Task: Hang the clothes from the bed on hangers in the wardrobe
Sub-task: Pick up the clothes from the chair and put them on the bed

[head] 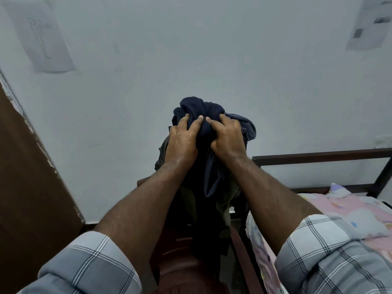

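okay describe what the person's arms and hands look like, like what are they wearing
Both forearms are bare. Each arm has a pale grey-blue checked shirt sleeve rolled up near the elbow, left and right, with dark and white grid lines. No rings, watch or gloves show on either hand.

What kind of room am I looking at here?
Most likely a plain bedroom. A bed with a pink printed sheet and dark metal frame stands at the right, paper sheets are stuck on the bare wall, and both hands grip bundled clothes.

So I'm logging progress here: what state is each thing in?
Left hand: grips the navy garment.
Right hand: grips it too.
Navy garment: bunched, lifted.
Striped shirt: dangling below the hands.
Olive garment: hanging in the bundle.
Bed: pink sheet on.
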### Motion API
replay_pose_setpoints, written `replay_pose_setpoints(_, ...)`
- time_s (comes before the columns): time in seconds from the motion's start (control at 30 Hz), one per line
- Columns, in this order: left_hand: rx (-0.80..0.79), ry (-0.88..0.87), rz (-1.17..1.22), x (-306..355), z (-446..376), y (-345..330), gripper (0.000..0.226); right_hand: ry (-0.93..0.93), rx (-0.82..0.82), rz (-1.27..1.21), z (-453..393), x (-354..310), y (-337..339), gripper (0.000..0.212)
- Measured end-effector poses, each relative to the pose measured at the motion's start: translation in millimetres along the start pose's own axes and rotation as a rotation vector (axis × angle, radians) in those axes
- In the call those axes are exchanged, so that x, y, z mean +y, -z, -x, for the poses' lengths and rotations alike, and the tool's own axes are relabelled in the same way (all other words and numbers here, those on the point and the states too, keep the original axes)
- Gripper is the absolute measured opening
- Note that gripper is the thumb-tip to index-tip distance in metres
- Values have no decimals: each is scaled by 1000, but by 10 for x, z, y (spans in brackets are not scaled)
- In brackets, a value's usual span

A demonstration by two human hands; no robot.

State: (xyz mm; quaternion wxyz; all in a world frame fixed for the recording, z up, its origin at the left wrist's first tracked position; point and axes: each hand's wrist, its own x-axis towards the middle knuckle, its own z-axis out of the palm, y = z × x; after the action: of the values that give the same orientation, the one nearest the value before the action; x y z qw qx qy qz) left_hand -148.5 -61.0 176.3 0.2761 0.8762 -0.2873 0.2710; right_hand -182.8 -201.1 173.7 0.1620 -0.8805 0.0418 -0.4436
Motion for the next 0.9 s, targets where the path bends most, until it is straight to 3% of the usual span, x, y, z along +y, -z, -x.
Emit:
replay_pose_setpoints(0.5,-126,-190,173,820,1349,435,73,-175,49,216,1482,-333,1316,64)
replay_pose_setpoints(0.9,-227,-437,400,2531,2329,425,72,-396,149,471,2730,-50,3168,63)
